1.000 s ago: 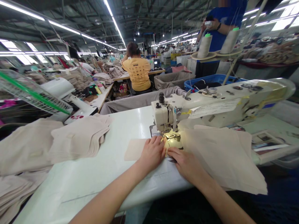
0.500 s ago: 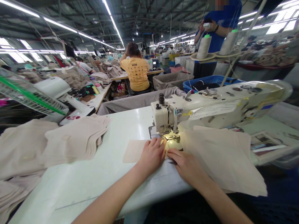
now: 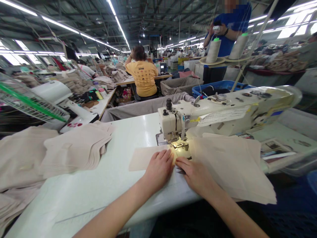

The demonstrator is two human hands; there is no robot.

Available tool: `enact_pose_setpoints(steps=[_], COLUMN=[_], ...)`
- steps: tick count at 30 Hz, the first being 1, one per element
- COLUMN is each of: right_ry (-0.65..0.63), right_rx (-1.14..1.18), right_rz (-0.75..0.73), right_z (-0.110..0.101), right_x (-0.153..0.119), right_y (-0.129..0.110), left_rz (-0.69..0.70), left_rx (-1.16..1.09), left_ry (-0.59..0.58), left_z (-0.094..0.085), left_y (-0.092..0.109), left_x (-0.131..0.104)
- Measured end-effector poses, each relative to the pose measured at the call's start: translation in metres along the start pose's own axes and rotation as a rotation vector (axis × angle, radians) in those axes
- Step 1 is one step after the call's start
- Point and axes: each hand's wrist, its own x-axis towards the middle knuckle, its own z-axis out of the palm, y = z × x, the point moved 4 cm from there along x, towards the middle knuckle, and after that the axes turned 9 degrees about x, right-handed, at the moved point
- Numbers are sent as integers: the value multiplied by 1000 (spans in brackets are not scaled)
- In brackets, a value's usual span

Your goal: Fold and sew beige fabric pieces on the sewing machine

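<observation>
A small beige fabric piece (image 3: 140, 159) lies flat on the sewing table, its right end at the needle area of the sewing machine (image 3: 170, 127). My left hand (image 3: 159, 168) presses on this piece, fingers together and curled, fingertips close to the lit presser foot. Just to its right, my right hand (image 3: 194, 172) has thumb and forefinger closed at the fabric's near edge. Dark pointed blades, apparently of thread snips (image 3: 180, 170), stick out beneath its fingers; the rest is hidden in the palm.
Larger beige fabric panels (image 3: 230, 165) lie right of the needle. Stacked beige pieces (image 3: 74, 152) cover the table's left side, near a white fan (image 3: 52, 92). Thread cones (image 3: 213, 51) stand behind the machine, by a blue basket (image 3: 198, 91). One person sits ahead; another stands at right.
The view has shifted slightly. More of the small fabric piece shows left of my left hand, whose fingers have drawn a little closer together. My right hand stays beside the needle area.
</observation>
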Motion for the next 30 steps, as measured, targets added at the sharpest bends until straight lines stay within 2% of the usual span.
enact_pose_setpoints(steps=[4, 8, 12, 16, 22, 26, 30], right_ry=[9, -17, -37, -3, 36, 20, 15], right_rx=[-16, -26, -22, -2, 8, 6, -37], right_rz=[-7, 15, 61, 72, 72, 71, 102], right_z=[4, 5, 0, -5, -10, -13, -3], right_x=[-8, -8, 2, 17, 34, 31, 19], right_y=[2, 0, -2, -1, 1, -3, -6], left_rz=[100, 136, 115, 96, 110, 128, 113], left_rx=[-91, -117, -128, -141, -139, -155, -140], left_ry=[17, 47, 30, 16, 65, 108, 163], left_z=[-1, -1, 1, 2, 5, 8, 11], left_y=[9, 7, -2, -15, -36, -45, -46], left_x=[-14, -17, -9, 5, 23, 29, 24])
